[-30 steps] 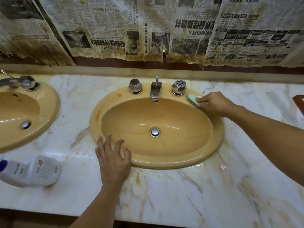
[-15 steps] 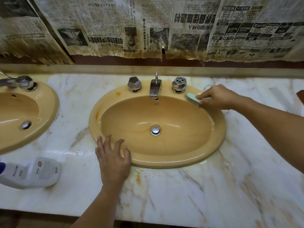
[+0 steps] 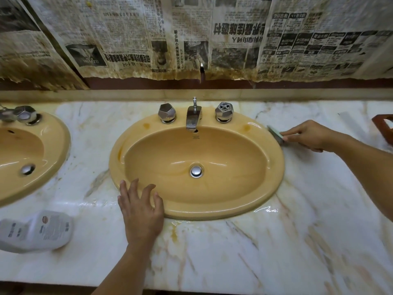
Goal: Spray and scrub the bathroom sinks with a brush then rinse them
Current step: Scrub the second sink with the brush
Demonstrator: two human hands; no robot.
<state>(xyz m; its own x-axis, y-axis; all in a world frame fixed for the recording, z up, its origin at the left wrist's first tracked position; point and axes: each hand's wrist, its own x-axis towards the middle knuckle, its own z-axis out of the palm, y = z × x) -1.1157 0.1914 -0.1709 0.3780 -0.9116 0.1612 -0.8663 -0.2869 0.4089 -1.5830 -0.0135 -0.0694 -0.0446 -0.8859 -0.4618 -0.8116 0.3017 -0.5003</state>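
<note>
here, the right hand grips a pale green brush, its bristles at the right rim of the yellow sink where it meets the marble worktop. the left hand lies flat with fingers spread on the sink's front-left rim, holding nothing. a white spray bottle lies on its side near the worktop's front-left edge, below a 2nd sink.

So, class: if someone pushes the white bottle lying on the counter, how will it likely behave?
The bottle already lies on its side, so it would probably slide or roll rather than tip. The counter looks glossy and wet, so it likely slides easily.
</note>
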